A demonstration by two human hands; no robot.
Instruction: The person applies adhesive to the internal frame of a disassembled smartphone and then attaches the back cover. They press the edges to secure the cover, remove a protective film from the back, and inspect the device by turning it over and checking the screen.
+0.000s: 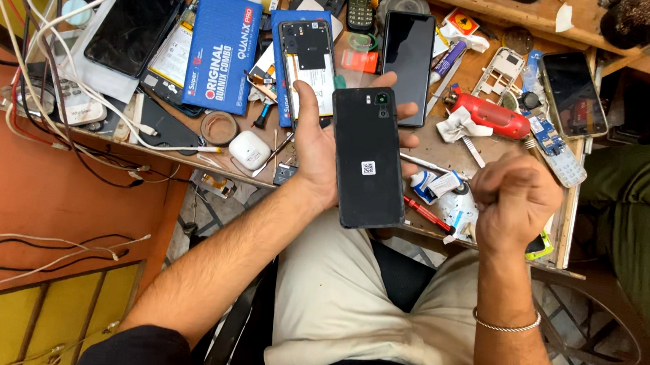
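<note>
Left hand point(320, 148) holds a black phone point(368, 159) back-up in its open palm, above the cluttered desk's point(495, 152) front edge; right hand point(514, 199) clenched, seemingly empty.

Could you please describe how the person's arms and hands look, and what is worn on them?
Both forearms are bare. The left hand has no ring or band that I can see. The right hand has a thin silver bangle around its wrist. A dark short sleeve shows at the left upper arm. No gloves and no watch are visible.
</note>
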